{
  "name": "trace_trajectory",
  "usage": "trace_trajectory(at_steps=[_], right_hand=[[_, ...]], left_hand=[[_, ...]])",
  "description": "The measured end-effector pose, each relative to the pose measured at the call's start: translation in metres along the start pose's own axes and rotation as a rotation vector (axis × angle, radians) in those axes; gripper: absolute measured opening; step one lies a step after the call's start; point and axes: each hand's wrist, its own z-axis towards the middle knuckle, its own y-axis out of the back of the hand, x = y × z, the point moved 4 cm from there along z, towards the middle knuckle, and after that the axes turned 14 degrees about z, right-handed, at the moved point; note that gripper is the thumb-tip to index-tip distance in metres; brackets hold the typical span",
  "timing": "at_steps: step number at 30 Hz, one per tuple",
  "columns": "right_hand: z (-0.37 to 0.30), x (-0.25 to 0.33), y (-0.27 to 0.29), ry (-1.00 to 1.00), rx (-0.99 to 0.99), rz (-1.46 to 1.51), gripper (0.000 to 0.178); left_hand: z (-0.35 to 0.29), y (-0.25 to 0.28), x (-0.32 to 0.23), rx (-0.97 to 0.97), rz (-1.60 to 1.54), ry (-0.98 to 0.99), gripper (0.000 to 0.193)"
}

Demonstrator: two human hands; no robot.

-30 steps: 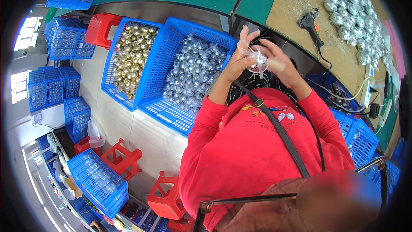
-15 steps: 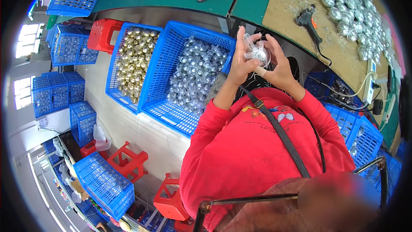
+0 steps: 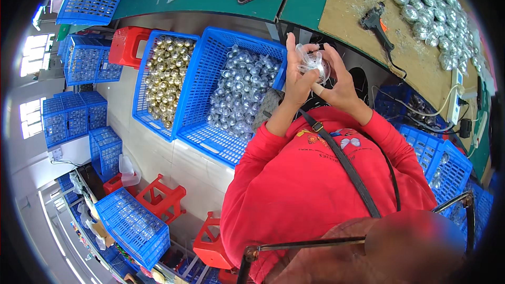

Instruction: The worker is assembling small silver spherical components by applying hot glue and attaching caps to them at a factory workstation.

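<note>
A green worktop (image 3: pixel 142 2) spans the top; below it, a blue crate (image 3: pixel 192 87) holds heaped silvery balls (image 3: pixel 239 92). The left hand (image 3: pixel 298 81) and right hand (image 3: pixel 341 87), fingers curled, grip one shiny, ribboned ball (image 3: pixel 319 67) just right of the crate.

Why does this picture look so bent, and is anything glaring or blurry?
In the head view, the fisheye lens bows the green table's front edge and leaves black corners; the windows at left wash out white; the silver balls glint; a smooth blur covers a patch at lower right; the left hand and right hand look fairly sharp.
</note>
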Motion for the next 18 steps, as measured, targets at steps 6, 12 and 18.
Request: trace_trajectory(at_steps=[6,12,18], right_hand=[[-0.004,-0.004,-0.002,0.041,-0.014,-0.024,0.084],[-0.005,-0.016,-0.001,-0.008,-0.051,0.038,0.085],[-0.002,-0.017,0.002,-0.083,-0.040,0.030,0.090]], left_hand=[[-0.002,-0.004,0.004,-0.063,0.001,-0.011,0.091],[0.001,0.003,0.017,-0.054,0.079,0.008,0.090],[0.008,0.007,0.016,0.104,-0.251,0.033,0.106]])
